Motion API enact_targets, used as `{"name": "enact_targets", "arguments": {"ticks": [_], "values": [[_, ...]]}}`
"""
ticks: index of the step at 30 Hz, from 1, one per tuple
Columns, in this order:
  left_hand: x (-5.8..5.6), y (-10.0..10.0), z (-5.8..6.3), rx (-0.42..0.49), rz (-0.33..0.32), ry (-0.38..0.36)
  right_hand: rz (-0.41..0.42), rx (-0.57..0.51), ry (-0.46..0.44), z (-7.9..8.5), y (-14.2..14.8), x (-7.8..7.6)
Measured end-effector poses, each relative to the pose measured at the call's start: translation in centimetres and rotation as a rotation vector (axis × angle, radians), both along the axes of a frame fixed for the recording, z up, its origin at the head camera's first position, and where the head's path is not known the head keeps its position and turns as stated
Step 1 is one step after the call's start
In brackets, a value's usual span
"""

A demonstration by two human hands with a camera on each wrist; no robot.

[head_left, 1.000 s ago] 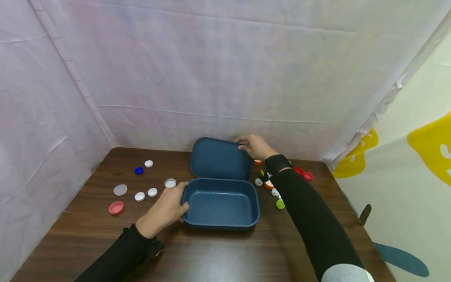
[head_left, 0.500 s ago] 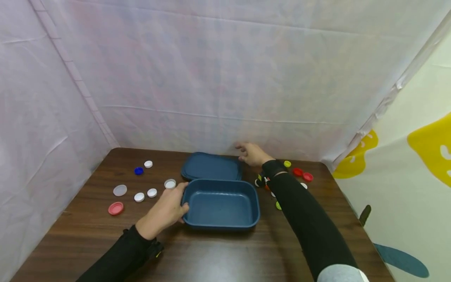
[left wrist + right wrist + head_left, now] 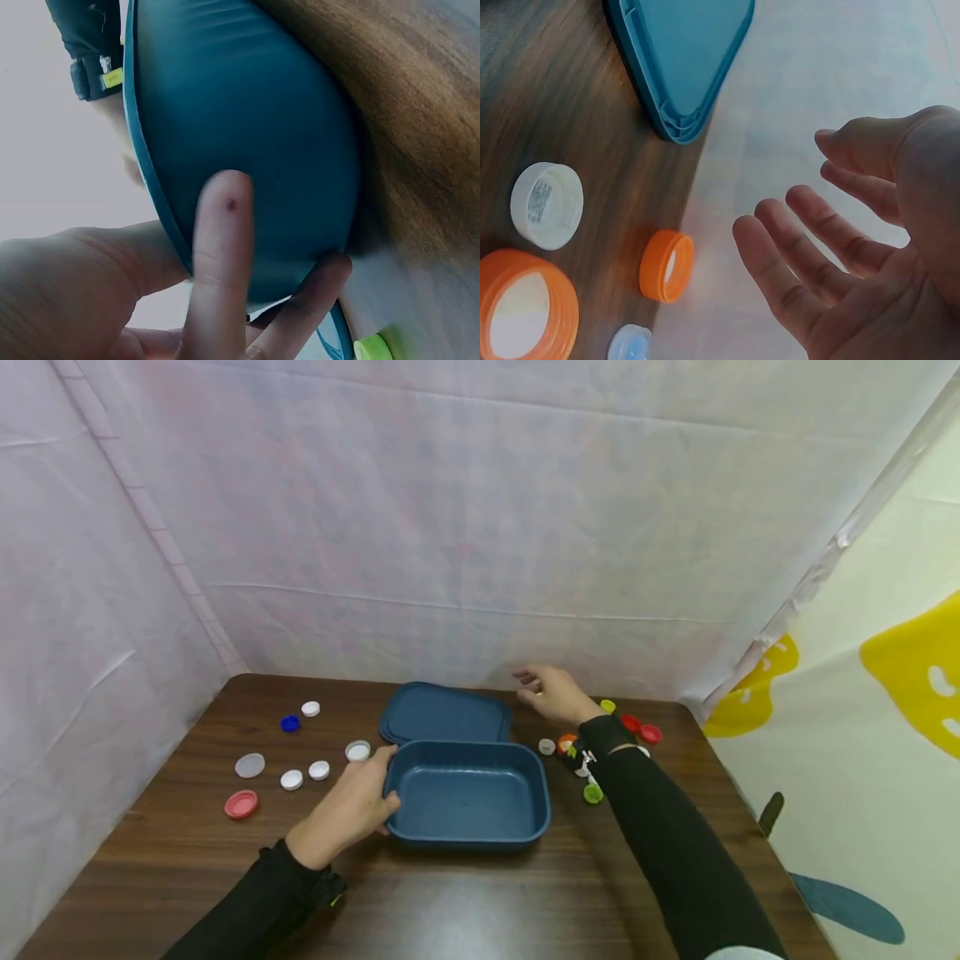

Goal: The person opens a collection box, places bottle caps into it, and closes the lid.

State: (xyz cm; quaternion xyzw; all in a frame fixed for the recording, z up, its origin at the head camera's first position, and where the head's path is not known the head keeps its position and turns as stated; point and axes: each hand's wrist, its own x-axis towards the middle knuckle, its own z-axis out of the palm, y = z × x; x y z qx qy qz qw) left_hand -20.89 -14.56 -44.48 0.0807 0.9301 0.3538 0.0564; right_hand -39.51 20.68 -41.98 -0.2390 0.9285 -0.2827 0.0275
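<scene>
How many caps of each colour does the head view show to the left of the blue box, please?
White caps (one with a greyish rim): 4
Translucent greyish cap: 1
Blue cap: 1
Pinkish-red cap: 1
Total: 7

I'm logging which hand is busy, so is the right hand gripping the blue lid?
No, the right wrist view shows a gap between the right hand and the blue lid.
</scene>
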Motion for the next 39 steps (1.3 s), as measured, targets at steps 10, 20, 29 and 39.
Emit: {"name": "enact_targets", "arguments": {"ticks": [10,20,29,39], "values": [[-0.4,-0.1,0.0,-0.05,-0.014,-0.004,-0.029,-0.027,0.14,0.7,2.7,3.3],[-0.8,-0.6,-0.8,-0.088,-0.017,0.118,-0.052,0.073,0.188,0.0,6.4,5.0],[-0.8,-0.8,-1.1,-0.086,-0.011,0.125,-0.043,0.176,0.139,-2.8,7.1,5.8],[-0.8,-0.7,-1.3,-0.078,0.002,0.121,0.009,0.215,0.167,-5.0,6.2,5.7]]}}
